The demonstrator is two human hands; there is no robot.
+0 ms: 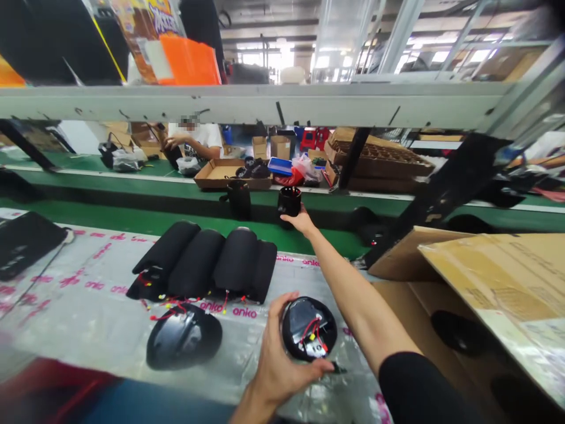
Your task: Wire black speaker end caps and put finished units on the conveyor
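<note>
I log the left hand (pixel 276 362) clamped around a round black plastic housing (pixel 292 324), with red and yellow wires (pixel 311 333) showing on its open face. The right hand (pixel 301 222), fingers apart, is at a black cylindrical cup (pixel 289 206) on the green bench (pixel 154 224) ahead; from my view, I cannot confirm contact. Left of the left hand lies a domed black shell (pixel 184 337); beyond it, black padded rolls (pixel 198 259) rest on printed plastic sheeting (pixel 83 277).

Bright, even light (edges bowed, near foreground blurred).
</note>
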